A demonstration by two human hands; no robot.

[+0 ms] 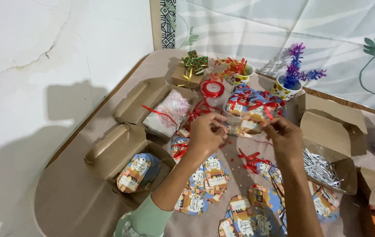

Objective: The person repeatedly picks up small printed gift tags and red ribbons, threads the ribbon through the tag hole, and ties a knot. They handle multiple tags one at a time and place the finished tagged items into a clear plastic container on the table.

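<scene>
Red-ribboned tag (252, 124) between raised hands.

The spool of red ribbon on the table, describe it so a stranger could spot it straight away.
Start at the far edge of the table, between the bowed gift box and the orange-flower cup. The red ribbon spool lies just nearer: the only round reel, ribbon trailing loose.

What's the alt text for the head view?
Both hands, left hand and right hand, hold a small printed card with red ribbon above a table strewn with similar cards, open cardboard boxes and ribbon spools.

Cracked white wall (42, 52), patterned curtain (284, 26)
</scene>
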